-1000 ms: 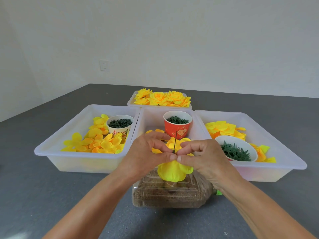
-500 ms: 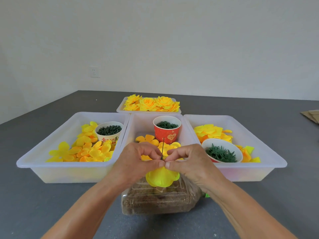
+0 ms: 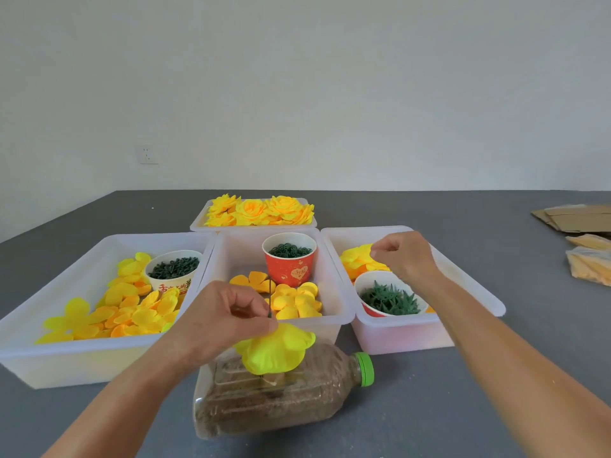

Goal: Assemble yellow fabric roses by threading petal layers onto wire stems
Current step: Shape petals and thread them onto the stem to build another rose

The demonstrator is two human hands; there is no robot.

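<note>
Left hand (image 3: 224, 320): fingers curled, pinching thin dark wire stem (image 3: 270, 299) upright, with a bright yellow fabric petal layer (image 3: 276, 350) threaded just below the fingers. Beneath it lies a clear plastic bottle of brown fill (image 3: 264, 396), green cap right. Right hand (image 3: 401, 256): fingertips pinched over yellow petals (image 3: 355, 259) in right translucent white bin (image 3: 469, 292); whether it grips one, cannot tell. Finished yellow fabric roses (image 3: 258, 211) sit in far tray (image 3: 198, 223).

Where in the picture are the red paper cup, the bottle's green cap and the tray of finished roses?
red paper cup (image 3: 290, 271): head view, on its front wall.
green cap (image 3: 364, 369): head view, on the cap's side.
tray of finished roses (image 3: 198, 223): head view, on its left rim.
</note>
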